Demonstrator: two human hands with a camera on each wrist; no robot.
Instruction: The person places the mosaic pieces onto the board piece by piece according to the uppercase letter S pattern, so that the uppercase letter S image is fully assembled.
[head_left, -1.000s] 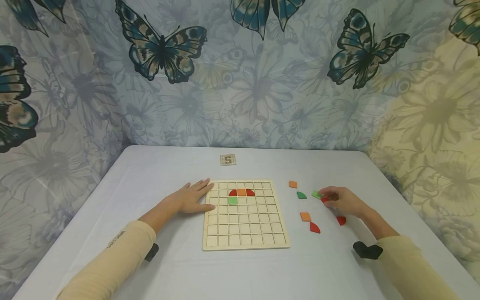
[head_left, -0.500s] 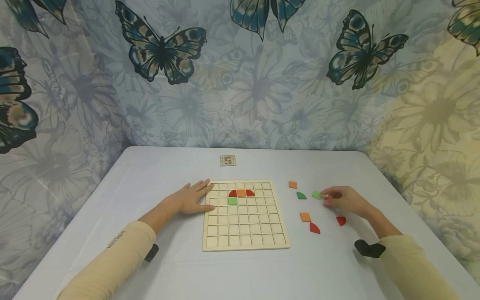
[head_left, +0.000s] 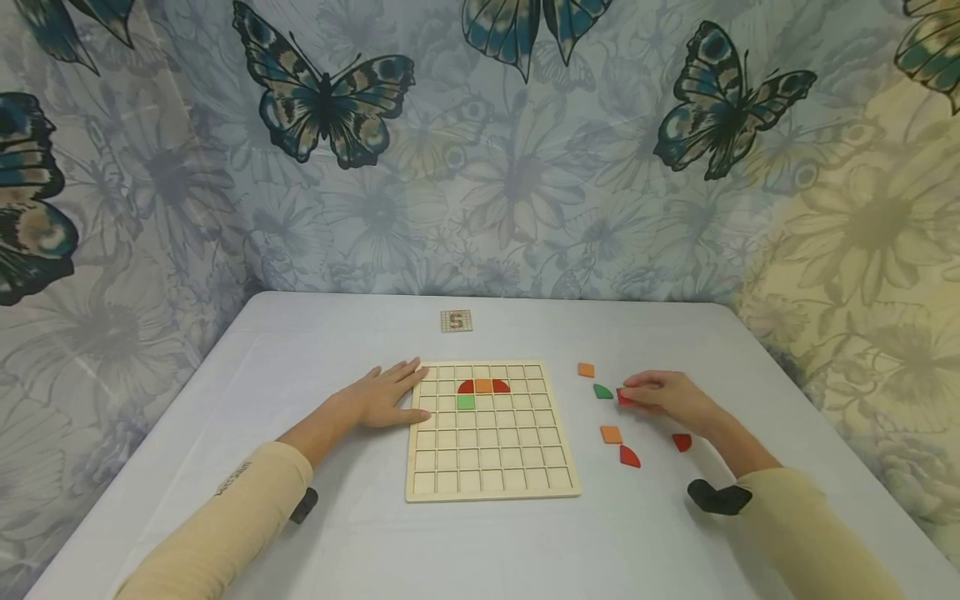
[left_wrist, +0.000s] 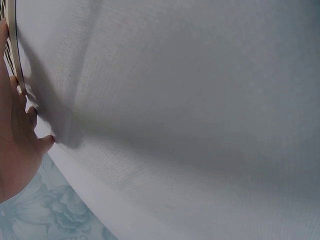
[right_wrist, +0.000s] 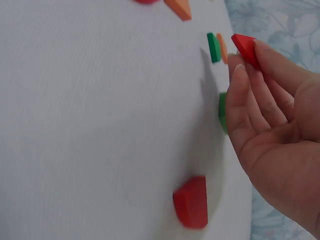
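With its fingers spread, my left hand (head_left: 382,398) rests on the left edge of a wooden grid board (head_left: 495,458). My right hand (head_left: 670,395) pinches a red quarter-round tile (right_wrist: 245,49) between thumb and fingers, above the white table to the right of the board. Under that hand lies a light green tile (right_wrist: 223,114), hidden from the head view. In the board's cells sit two red quarter-round tiles with an orange square (head_left: 483,386) between them, and a light green square (head_left: 466,402) below the left one. The left wrist view catches the hand's side and the board's edge.
Loose on the table right of the board are a dark green quarter-round tile (head_left: 603,391), two orange squares (head_left: 586,369), and red quarter-round tiles (head_left: 630,456). A small card with a figure on a grid (head_left: 456,321) lies behind the board. Butterfly-patterned cloth backs the table.
My right hand lifts the red tile and shifts left toward the board, now covering the light green tile in the head view. My left hand stays in place.
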